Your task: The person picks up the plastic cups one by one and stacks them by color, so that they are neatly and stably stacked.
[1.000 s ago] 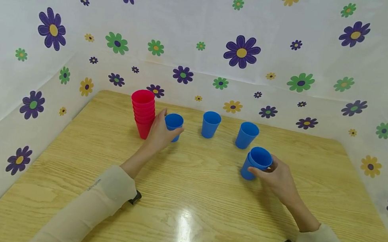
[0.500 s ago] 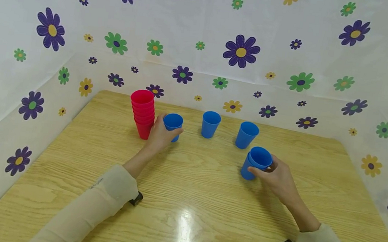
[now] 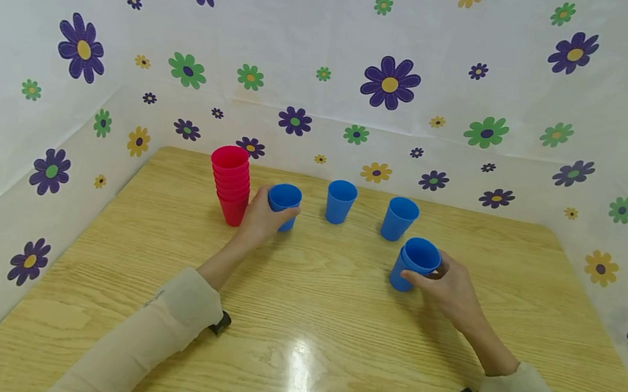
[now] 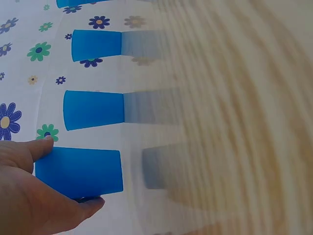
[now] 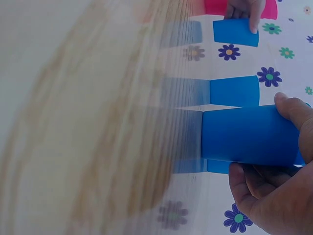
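The blue plastic cup (image 4: 80, 170) in the left hand (image 3: 261, 217) has shifted slightly away from the red cup stack (image 3: 234, 206) over the last half second, and the left wrist view shows a gap between its base and its reflection, so it is now off the table (image 3: 273, 295). That suggests the work has passed from taking hold of this cup to carrying it. The left thumb and fingers grasp it from either side, its mouth upward. The right hand (image 3: 454, 291) is unmoved, thumb and curled fingers round a nested blue pair (image 3: 405, 277), whose base meets its reflection on the table. Between the hands, towards the back, stand a middle blue cup (image 3: 339, 207) and another blue cup (image 3: 399, 222), upright and apart. All the blue cups are smooth, thin-rimmed and tapered towards the base; the red ones nest into a ribbed column of rims. The tabletop is glossy, with yellowish wood grain, and the white flower-printed cloth (image 3: 332, 36) behind hangs with soft creases.
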`<state>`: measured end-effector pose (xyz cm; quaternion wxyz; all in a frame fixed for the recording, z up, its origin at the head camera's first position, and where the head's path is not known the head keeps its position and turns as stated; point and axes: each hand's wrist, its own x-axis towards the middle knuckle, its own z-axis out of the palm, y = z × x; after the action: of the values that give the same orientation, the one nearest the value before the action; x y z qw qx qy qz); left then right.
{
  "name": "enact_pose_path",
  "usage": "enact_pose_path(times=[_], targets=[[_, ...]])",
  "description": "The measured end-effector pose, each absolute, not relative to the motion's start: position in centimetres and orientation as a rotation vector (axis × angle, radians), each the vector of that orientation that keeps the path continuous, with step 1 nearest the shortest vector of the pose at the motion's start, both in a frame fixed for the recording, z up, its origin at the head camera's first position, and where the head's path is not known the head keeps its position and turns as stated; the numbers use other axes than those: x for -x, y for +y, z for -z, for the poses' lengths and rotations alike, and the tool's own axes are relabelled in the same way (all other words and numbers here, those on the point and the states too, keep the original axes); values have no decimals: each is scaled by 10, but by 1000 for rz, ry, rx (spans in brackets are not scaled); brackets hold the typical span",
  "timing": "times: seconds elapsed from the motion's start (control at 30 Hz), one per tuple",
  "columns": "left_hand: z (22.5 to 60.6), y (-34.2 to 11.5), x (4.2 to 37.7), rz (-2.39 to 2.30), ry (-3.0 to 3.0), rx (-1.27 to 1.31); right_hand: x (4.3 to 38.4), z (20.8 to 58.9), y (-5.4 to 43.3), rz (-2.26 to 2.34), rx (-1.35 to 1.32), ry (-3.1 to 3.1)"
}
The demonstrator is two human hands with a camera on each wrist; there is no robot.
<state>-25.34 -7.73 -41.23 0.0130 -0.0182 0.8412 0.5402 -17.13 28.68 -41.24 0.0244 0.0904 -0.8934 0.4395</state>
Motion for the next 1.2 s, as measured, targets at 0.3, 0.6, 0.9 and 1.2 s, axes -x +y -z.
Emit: enact_pose_path(times=[0.3, 0.6, 0.9, 1.2], targets=[[397, -66, 243, -1727, 2534, -75, 171, 411, 287, -1349, -283, -2772], [383, -47, 230, -1788, 2443, -267, 170, 410, 287, -1339, -283, -2768], [372, -26, 224, -1827, 2384, -390, 170, 409, 286, -1336, -297, -2777], [363, 0, 223, -1826, 2350, -472, 171, 410, 288, -1356, -319, -2763]])
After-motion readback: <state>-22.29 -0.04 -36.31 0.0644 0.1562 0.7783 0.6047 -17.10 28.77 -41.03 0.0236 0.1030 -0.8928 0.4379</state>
